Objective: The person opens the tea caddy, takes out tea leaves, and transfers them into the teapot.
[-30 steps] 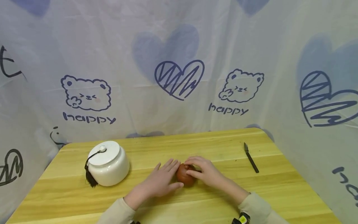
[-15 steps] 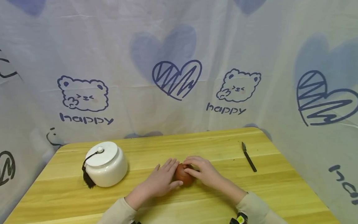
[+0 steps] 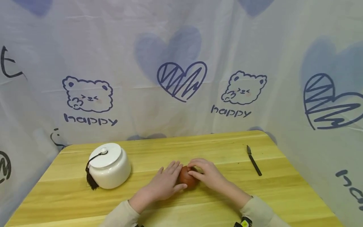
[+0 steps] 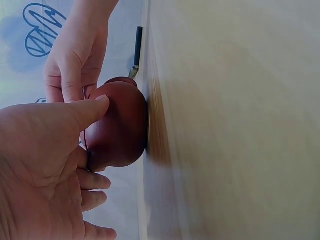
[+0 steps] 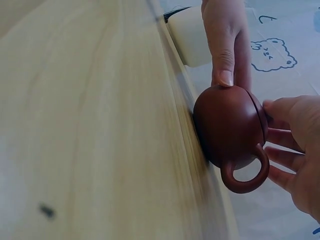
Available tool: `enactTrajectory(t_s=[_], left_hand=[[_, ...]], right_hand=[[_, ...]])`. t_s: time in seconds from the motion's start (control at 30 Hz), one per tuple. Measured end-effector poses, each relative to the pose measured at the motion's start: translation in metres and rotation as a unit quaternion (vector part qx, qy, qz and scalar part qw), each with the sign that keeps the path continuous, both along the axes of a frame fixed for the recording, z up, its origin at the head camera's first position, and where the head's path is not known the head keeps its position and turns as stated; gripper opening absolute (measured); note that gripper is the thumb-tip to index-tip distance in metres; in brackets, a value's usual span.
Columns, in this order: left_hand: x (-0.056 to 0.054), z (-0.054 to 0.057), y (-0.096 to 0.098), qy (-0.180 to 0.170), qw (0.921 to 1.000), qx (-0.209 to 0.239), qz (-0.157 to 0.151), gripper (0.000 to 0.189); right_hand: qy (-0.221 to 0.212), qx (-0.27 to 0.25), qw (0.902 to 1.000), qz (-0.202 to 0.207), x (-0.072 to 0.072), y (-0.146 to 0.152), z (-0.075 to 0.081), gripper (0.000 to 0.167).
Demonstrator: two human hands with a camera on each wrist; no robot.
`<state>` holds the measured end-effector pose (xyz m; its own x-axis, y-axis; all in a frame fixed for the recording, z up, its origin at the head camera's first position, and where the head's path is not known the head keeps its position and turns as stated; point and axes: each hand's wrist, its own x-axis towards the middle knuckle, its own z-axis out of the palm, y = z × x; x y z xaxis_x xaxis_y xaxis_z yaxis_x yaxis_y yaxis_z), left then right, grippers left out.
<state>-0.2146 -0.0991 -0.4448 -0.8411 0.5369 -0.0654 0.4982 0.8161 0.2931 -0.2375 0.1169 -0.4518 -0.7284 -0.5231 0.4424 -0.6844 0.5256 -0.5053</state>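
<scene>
1. Yellow wood-grain worktop (image 3: 181, 149): extends beneath the round, reddish-brown clay teapot (image 5: 227, 122), which stands upright on it.
2. Glossy white, rounded jar (image 3: 112, 173): well to the left of the teapot, probably out of harm's way.
3. Bare left hand (image 3: 164, 184): at the teapot's left side, fingers straight and slightly apart, thumb against its wall; too loose a brace could let the teapot swivel or slide.
4. Bare right hand (image 3: 210, 175): over the teapot, fingers pinching the reddish-brown clay lid (image 3: 185, 171) by its knob; tilting could bind or chip it.
5. Slim, black-handled pointed tool (image 3: 255, 163): well right of the teapot; a careless sweep could knock it.
</scene>
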Motion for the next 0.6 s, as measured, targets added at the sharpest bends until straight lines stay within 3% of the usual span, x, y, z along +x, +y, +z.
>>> enactTrajectory(t_s=[0.23, 0.47, 0.6], left_hand=[[0.0004, 0.0023, 0.0011, -0.004, 1.0000, 0.002, 0.009, 0.079], [-0.0009, 0.0028, 0.0029, 0.015, 0.9998, -0.009, 0.009, 0.079], [0.0017, 0.0027, 0.0018, 0.004, 0.9998, -0.014, 0.010, 0.079]], right_hand=[[0.032, 0.002, 0.9994, 0.007, -0.0012, -0.0012, 0.0007, 0.017], [0.029, -0.001, 0.9996, 0.001, -0.0010, 0.0004, 0.0042, 0.017], [0.025, 0.001, 0.9997, 0.003, 0.0015, -0.0003, 0.0035, 0.017]])
